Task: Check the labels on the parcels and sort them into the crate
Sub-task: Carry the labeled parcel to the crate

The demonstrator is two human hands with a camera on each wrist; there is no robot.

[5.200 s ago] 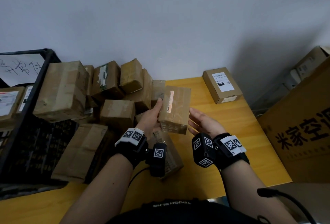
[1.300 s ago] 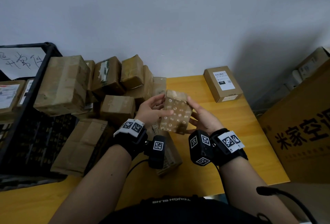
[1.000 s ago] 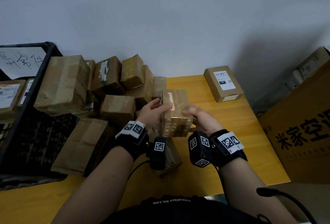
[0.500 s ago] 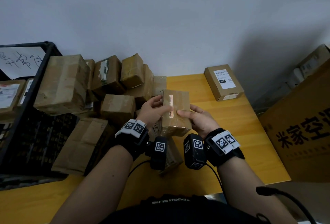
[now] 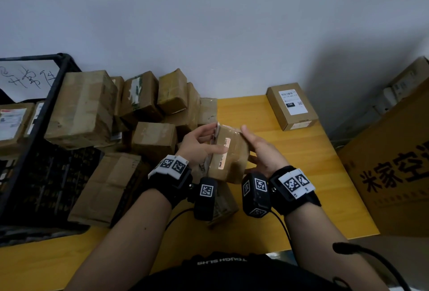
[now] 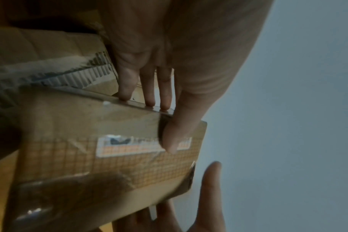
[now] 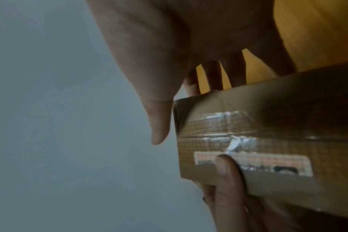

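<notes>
Pale grey wall behind, yellow wooden counter below. At centre, held clear above the counter: a small taped brown parcel, narrow orange-and-white label facing up. Left hand at the parcel's 9 o'clock side, grip clamped on it, thumb pressed across the label, fingers behind the far edge. Right hand at the 3 o'clock side, fingers straight and slightly spread against the parcel's far face, thumb standing just off the corner in the right wrist view. Both wrist views blurred; label text unreadable. At 10 o'clock, a heap of unsorted brown parcels stacked against the wall. At 9 o'clock, the black crate, a few labelled parcels and a handwritten white sheet inside. At 1 o'clock, well apart, a lone box with white printed label lying flat on the counter. At 3 o'clock, beside the counter, a large carton with black characters.
</notes>
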